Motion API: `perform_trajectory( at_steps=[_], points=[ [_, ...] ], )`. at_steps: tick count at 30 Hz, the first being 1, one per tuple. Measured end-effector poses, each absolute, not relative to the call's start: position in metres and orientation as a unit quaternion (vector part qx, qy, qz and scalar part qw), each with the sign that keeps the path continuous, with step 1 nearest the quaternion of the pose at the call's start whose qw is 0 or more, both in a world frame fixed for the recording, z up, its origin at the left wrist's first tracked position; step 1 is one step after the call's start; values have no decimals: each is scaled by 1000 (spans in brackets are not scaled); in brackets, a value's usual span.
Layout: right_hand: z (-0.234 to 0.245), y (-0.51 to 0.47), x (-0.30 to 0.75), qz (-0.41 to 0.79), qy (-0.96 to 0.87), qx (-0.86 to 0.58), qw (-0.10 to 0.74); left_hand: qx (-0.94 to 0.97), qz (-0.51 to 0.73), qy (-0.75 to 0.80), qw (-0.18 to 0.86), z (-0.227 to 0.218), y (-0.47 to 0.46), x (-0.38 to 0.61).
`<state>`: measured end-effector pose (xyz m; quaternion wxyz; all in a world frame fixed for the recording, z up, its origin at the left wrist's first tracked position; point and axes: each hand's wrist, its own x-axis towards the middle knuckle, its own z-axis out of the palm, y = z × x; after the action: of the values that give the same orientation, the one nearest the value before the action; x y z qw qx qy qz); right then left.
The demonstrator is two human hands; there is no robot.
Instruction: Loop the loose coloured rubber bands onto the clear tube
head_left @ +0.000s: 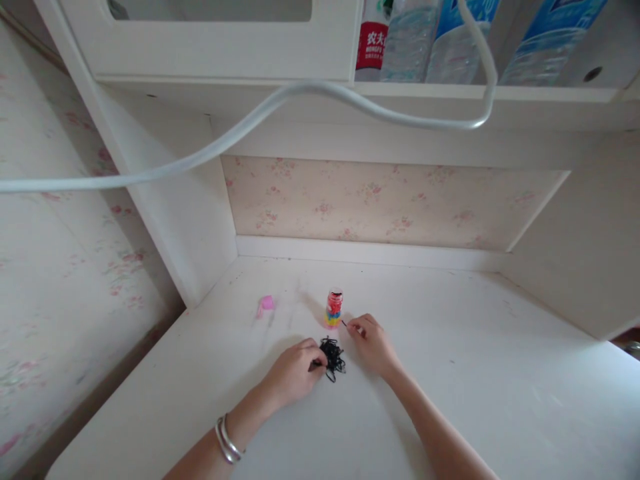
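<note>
A small clear jar (pixel 334 309) stands upright on the white desk, filled with red, blue and yellow layers and some black near its mouth. In front of it lies a loose pile of small black elastic bands (pixel 334 357). My left hand (pixel 299 367) is at the pile's left edge, fingers closed on some of the black bands. Just right of the jar, my right hand (pixel 369 339) pinches one thin black band (pixel 344 323) between thumb and fingertip. A pink cap (pixel 267 302) lies on the desk to the left of the jar.
A pale cable (pixel 310 87) hangs across the upper view. Above the white desk (pixel 475 400) is a shelf holding several plastic bottles (pixel 410 40). Side panels and a flowered back wall (pixel 370 200) enclose the desk.
</note>
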<state>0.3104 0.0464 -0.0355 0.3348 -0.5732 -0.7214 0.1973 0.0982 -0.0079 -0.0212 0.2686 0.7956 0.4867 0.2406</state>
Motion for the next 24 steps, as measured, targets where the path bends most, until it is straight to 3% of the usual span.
perform_trajectory(
  at_steps=[5,9,17,24],
  points=[
    [-9,56,315,202,-659,-583,431,805,245,483,241,-20,-9,99],
    [31,61,307,177,-692,-553,429,792,266,502,222,-17,-9,98],
    [90,82,290,49,-835,-497,230,759,306,528,228,-17,-3,91],
    [111,93,274,1,-853,-518,61,747,337,523,236,-14,-3,88]
  ],
)
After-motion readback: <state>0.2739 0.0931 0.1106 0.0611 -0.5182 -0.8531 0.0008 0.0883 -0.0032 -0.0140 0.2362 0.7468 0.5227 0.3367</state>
